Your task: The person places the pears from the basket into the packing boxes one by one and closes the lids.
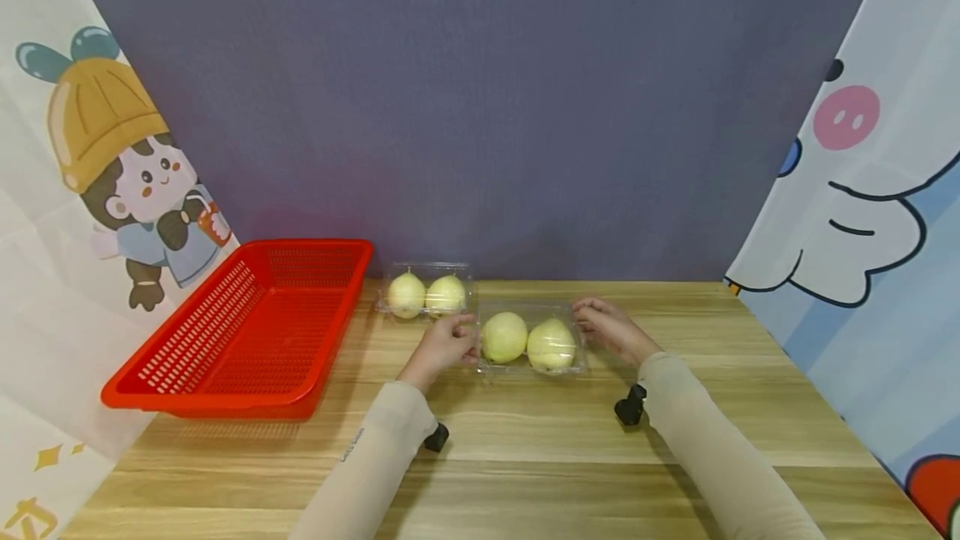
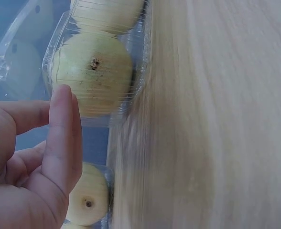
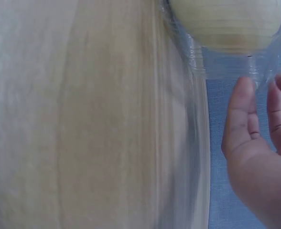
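A clear plastic clamshell box [image 1: 530,304] with two pale yellow-green pears [image 1: 504,337] is between my hands. My left hand [image 1: 447,346] holds its left end, thumb and fingertips close together at the plastic in the left wrist view. At the opposite end, my right hand [image 1: 609,328] pinches the box's edge; the right wrist view shows the fingertips at the clear rim [image 3: 226,67]. Whether the box touches the table cannot be told. Behind my left hand stands a second clear box [image 1: 431,267], also with two pears [image 1: 407,296].
A red plastic basket [image 1: 318,365] with perforated sides stands at the left of the wooden table [image 1: 540,457]. A dark grey panel [image 1: 525,107] rises at the back edge. Printed cartoon curtains [image 1: 45,273] flank both sides.
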{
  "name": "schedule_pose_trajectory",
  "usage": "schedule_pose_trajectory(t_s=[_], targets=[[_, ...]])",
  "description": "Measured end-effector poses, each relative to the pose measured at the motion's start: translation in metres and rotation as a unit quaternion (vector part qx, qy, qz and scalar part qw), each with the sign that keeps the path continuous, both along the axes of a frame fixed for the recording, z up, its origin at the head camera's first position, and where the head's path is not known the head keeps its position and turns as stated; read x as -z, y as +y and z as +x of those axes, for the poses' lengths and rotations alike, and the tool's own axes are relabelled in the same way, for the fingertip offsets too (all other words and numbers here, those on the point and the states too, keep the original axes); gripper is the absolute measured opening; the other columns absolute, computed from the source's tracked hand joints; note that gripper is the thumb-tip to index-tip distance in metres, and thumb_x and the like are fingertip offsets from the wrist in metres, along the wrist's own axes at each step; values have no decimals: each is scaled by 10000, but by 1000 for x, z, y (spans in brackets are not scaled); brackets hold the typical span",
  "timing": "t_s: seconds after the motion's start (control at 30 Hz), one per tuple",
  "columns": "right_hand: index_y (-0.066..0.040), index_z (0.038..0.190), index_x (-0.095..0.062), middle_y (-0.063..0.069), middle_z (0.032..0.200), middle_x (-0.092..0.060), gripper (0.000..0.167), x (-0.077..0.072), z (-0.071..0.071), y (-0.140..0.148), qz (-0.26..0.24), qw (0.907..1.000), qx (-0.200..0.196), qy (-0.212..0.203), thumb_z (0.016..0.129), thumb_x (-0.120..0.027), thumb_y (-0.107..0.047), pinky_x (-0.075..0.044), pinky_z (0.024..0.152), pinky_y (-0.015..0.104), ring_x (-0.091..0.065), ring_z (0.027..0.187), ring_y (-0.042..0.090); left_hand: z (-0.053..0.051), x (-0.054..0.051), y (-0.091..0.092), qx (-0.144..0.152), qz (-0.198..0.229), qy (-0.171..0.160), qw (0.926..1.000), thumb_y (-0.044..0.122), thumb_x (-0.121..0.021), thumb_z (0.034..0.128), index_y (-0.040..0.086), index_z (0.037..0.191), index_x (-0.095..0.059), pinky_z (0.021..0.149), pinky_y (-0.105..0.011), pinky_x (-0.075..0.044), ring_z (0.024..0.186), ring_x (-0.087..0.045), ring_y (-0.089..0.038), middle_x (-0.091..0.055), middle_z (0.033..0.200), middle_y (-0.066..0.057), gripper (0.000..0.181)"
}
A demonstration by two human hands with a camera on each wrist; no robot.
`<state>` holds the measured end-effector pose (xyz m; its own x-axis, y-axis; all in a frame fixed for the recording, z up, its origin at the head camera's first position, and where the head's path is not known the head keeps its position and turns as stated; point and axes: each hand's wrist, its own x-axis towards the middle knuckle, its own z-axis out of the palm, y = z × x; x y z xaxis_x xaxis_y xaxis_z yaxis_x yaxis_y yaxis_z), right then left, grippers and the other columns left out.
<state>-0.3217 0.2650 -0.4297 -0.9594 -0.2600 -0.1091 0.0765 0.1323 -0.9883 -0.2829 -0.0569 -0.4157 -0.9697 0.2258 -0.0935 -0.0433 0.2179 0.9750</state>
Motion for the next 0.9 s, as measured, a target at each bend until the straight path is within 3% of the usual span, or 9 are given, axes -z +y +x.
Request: schedule_pose_trajectory(t_s=[0.33,0.53,0.73,0.9], targets=[[88,1271,-481,75,1104,-539,330,3,-1,-2,-163,9998,61,-46,1034,-529,-136,-532,762,232,-569,876,114,-2,3,-5,234,42,-87,9997,63,-537,1027,-20,1499,-405,744,-323,-602,795,-671,-196,-592,1033,-183,498],[67,1240,-509,65,1081,-545,289,3,-1,-3,-241,9995,136,-141,1028,-543,-126,-537,743,226,-575,863,114,-1,3,-6,209,-11,-166,9996,180,-506,1048,18,1505,-419,740,-336,-602,800,-660,-200,-601,1076,-189,493],[55,1209,-527,45,1053,-556,246,4,0,-2,-354,9992,147,-152,1030,-539,-113,-536,733,216,-582,843,102,2,1,-5,119,31,-109,9999,238,-450,1064,13,1505,-413,748,-344,-601,839,-669,-220,-611,1227,-219,497],[36,1196,-543,38,1038,-556,225,4,-1,-3,-392,9989,184,-180,1027,-542,-112,-535,731,214,-581,834,96,8,-2,-5,143,10,-81,9999,353,-518,1043,-5,1495,-414,777,-374,-600,932,-671,-257,-616,1236,-211,586]])
